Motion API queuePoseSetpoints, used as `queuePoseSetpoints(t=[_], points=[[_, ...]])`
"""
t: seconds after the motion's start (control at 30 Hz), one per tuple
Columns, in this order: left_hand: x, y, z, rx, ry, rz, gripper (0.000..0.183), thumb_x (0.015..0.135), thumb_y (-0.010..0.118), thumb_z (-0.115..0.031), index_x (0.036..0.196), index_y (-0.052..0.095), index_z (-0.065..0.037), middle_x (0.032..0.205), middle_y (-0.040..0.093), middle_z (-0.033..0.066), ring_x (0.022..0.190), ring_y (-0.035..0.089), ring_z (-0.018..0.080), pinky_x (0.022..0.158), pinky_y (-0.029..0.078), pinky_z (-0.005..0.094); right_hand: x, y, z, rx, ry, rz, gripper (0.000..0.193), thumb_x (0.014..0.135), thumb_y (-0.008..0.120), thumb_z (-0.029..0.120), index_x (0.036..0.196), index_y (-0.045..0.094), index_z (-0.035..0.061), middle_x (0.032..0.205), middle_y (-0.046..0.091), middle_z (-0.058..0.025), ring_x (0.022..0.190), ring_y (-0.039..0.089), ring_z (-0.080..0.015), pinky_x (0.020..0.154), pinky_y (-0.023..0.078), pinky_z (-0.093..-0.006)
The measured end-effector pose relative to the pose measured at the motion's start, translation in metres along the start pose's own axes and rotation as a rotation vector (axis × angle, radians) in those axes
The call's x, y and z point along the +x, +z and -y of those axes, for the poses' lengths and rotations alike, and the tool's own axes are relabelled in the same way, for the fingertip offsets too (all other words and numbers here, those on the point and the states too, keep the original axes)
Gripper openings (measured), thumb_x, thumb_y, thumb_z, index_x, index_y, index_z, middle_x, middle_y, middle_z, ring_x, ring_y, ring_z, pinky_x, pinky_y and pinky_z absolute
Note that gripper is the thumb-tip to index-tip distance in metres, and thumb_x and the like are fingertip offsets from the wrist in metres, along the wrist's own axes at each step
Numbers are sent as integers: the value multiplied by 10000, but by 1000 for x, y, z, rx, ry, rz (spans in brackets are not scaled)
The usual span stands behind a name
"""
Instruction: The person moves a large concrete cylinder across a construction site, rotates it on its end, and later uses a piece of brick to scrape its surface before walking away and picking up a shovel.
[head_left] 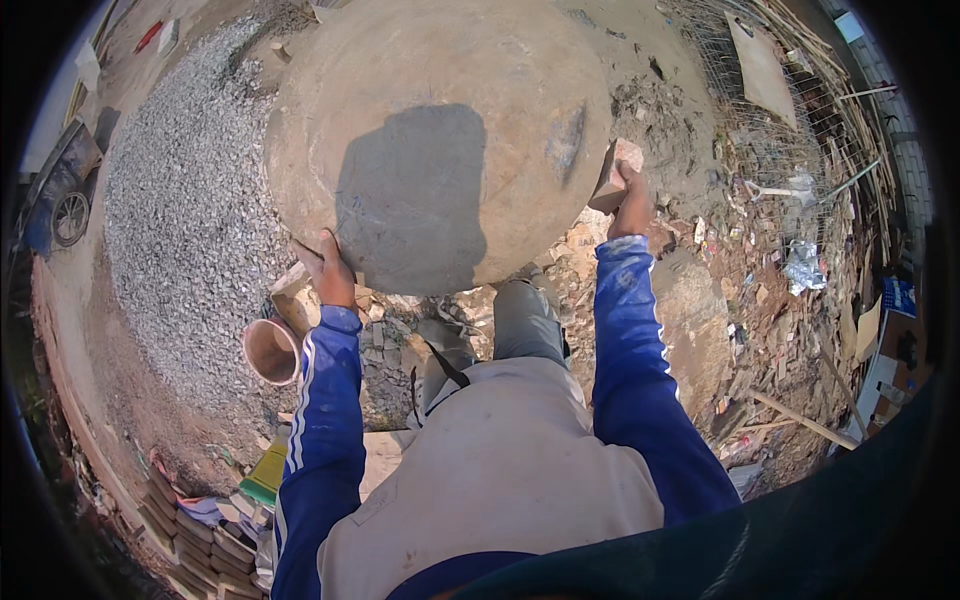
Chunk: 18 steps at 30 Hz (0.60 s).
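A large, round, grey-brown surface with a smooth, dusty face fills the space in front of me, and a dark shadow falls across it. At its right edge my right hand is closed around a pale reddish brick, thumb over its side. My left hand is closed at the lower left edge of the round surface, thumb up. Its fingers are on what looks like a pale brick, partly hidden. Below that hand stands a pinkish bucket.
A grey gravel heap spreads on the left, with a wheelbarrow beyond it. Rubble, wire mesh and a wooden stick lie on the right. Stacked blocks sit at the lower left.
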<state>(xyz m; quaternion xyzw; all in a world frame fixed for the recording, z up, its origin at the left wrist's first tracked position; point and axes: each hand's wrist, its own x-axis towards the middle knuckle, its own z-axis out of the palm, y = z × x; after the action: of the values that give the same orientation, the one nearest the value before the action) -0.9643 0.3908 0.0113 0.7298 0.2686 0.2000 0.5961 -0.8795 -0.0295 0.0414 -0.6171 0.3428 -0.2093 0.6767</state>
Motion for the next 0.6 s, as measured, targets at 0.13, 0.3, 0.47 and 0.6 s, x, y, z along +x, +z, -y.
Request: queuePoseSetpoints(t=[0.13, 0.3, 0.47, 0.6], points=[[6, -33, -7, -98, -268, 163, 734, 893, 459, -402, 1394, 110, 4, 1409, 236, 193, 1284, 268, 294, 1033, 210, 371, 19, -50, -5, 231, 129, 93, 349, 800, 567, 245, 1070, 568, 25, 1017, 600, -108, 883, 587, -235, 786, 466, -348], [100, -78, 1, -36, -339, 147, 754, 872, 409, -528, 1409, 127, -79, 1426, 224, 163, 1299, 255, 309, 1024, 195, 482, -1, -130, 36, 449, -82, -407, 384, 835, 517, 298, 1104, 533, 25, 979, 605, -135, 831, 614, -262, 719, 512, -387], [208, -37, -29, -7, -378, 285, 753, 860, 378, -579, 1379, 236, -52, 1385, 317, 154, 1277, 304, 283, 1024, 243, 414, -72, -30, -22, 233, 89, -363, 275, 779, 570, 202, 966, 564, 1, 841, 598, -68, 731, 564, -184, 644, 444, -287], [270, -3, -30, -74, -403, 593, 737, 877, 335, -573, 1348, 298, -9, 1352, 372, 149, 1235, 361, 276, 1017, 286, 361, -70, -64, -51, 558, 318, -277, 237, 787, 577, 213, 944, 612, 39, 869, 626, -61, 754, 590, -189, 738, 451, -299]])
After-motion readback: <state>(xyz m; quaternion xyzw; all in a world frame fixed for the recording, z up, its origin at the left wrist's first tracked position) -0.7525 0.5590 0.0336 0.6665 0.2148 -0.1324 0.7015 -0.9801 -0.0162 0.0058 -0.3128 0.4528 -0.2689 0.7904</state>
